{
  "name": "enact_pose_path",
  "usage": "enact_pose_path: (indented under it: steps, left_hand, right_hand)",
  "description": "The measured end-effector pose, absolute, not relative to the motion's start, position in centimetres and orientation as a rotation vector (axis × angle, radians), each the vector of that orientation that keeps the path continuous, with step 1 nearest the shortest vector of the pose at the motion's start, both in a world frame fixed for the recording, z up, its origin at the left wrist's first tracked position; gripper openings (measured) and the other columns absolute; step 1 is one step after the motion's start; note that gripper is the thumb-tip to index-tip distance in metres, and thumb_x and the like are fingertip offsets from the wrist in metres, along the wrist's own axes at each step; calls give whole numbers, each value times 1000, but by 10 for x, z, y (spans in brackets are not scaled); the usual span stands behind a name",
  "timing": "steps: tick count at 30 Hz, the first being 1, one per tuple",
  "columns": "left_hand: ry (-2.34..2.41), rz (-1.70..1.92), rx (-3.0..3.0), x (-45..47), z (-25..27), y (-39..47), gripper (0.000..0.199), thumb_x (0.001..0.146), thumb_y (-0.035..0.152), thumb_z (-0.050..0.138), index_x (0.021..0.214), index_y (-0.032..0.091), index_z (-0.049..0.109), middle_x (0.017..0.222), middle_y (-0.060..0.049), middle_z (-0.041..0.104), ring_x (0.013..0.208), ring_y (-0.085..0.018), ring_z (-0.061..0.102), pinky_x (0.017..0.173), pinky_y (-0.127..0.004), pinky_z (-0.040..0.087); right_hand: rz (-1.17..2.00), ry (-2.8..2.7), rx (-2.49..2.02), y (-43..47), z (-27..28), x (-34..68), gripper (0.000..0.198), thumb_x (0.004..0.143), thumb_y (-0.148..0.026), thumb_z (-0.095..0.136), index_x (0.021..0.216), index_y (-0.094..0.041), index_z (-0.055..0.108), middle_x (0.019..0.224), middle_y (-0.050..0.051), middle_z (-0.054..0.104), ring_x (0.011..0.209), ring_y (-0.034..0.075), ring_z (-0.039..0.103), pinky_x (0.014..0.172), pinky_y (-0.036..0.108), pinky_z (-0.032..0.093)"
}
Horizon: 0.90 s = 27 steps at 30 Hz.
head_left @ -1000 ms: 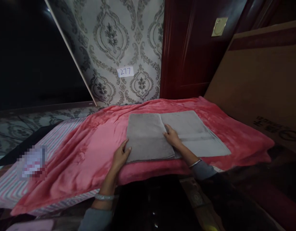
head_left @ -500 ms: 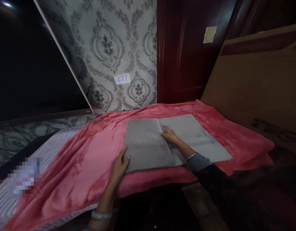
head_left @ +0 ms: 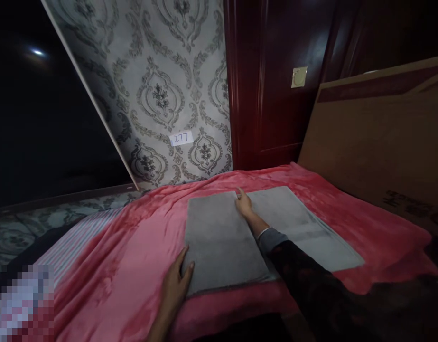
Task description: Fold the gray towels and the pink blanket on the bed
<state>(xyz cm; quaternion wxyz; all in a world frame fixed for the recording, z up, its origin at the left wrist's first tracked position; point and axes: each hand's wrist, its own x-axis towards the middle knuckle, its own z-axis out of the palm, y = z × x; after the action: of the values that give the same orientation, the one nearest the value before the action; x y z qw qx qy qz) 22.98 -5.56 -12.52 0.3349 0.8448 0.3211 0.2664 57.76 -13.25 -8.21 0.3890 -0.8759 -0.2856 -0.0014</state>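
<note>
1. Your right hand (head_left: 243, 204) has slid along the inner edge of the gray cloth's (head_left: 220, 242) upper layer, and now reaches its far corner; that edge is probably being smoothed or straightened there.
2. Your left hand (head_left: 176, 280) stays at the cloth's left edge, thumb and forefinger apart, touching it.
3. Your right grip touches the corner; you can't tell whether it pinches fabric.
4. The cloth lies flat, partly doubled over, on the pink blanket (head_left: 144, 261).
</note>
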Motion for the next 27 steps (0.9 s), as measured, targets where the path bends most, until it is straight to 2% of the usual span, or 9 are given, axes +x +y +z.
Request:
enact_pose_path:
  steps: [4, 8, 10, 12, 14, 18, 23, 27]
  left_hand:
    - [834, 700, 2216, 229, -127, -55, 61, 87, 49, 52, 139, 19, 57, 141, -10, 60, 132, -27, 56, 111, -45, 45]
    - [845, 712, 2209, 229, -128, -54, 60, 86, 49, 53, 139, 19, 58, 140, -10, 61, 131, -28, 56, 111, -47, 45]
    - [842, 704, 2206, 229, -128, -54, 59, 87, 47, 53, 139, 20, 58, 141, -9, 61, 132, -28, 56, 111, -46, 46]
    - [848, 702, 2203, 229, -129, -53, 57, 87, 45, 54, 139, 21, 58, 140, -9, 62, 131, -27, 57, 109, -45, 47]
    - [857, 712, 2204, 230, -130, -53, 56, 87, 43, 55, 138, 21, 58, 139, -9, 63, 130, -28, 58, 109, -46, 48]
    - [827, 732, 2202, 231, -132, -55, 56, 86, 40, 54, 138, 19, 58, 140, -10, 62, 131, -27, 57, 111, -46, 45]
    - [811, 707, 2122, 231, -126, -59, 59, 84, 43, 55, 138, 18, 57, 143, -11, 59, 133, -27, 54, 115, -46, 39]
    - [785, 567, 1908, 234, -109, -53, 76, 77, 54, 64, 141, 15, 53, 137, -14, 63, 126, -30, 60, 105, -43, 49]
  right_hand:
    - [31, -703, -2308, -135, -88, 575, 70, 83, -5, 38, 152, -13, 40, 136, 11, 62, 119, 21, 62, 97, 28, 47]
    - [42, -703, -2388, -136, -81, 571, 67, 85, -8, 43, 152, -13, 41, 136, 15, 62, 123, 26, 59, 101, 32, 45]
    - [-18, -777, -2408, -134, -75, 565, 64, 90, -18, 47, 154, -14, 38, 148, 17, 50, 137, 28, 46, 109, 36, 38]
    - [-133, -984, -2404, -134, -72, 556, 65, 96, -32, 47, 157, -17, 32, 159, 15, 35, 149, 28, 27, 117, 43, 27]
    - [-163, -1234, -2397, -136, -76, 550, 66, 99, -45, 42, 158, -18, 28, 163, 13, 28, 152, 27, 16, 120, 48, 19]
    - [69, -1336, -2495, -144, -92, 551, 68, 101, -53, 33, 156, -14, 32, 163, 15, 27, 152, 27, 19, 120, 50, 18]
    - [135, -1311, -2525, -146, -92, 556, 68, 102, -52, 30, 157, -13, 30, 164, 15, 23, 152, 26, 17, 121, 50, 16]
    - [204, -1273, -2544, -145, -76, 545, 63, 103, -50, 27, 155, -16, 34, 163, 16, 26, 151, 28, 21, 118, 55, 19]
